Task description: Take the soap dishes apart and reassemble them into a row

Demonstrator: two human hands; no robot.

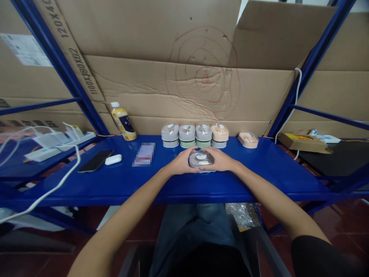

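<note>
My left hand (183, 161) and my right hand (221, 159) are closed around opposite sides of a small grey lidded box (201, 157). The box has rounded corners, a clear-looking top and a round white label. It is close to the blue table (138, 186), just in front of a row of similar boxes. Fingers cover its sides, and whether it rests on the surface I cannot tell. Behind it stand several two-high stacks, among them a grey box (170, 132) at the left end and a peach box (220, 132) at the right end. Farther right lies a single peach box (248, 140).
A yellow drink bottle (123, 122) stands at the back left. Nearer lie a black phone (96, 161), a white earbud case (113, 159) and a blurred-out packet (144, 154). Cardboard (138, 84) walls the back; blue posts (92, 109) flank the table. A white cable (67, 173) hangs at left.
</note>
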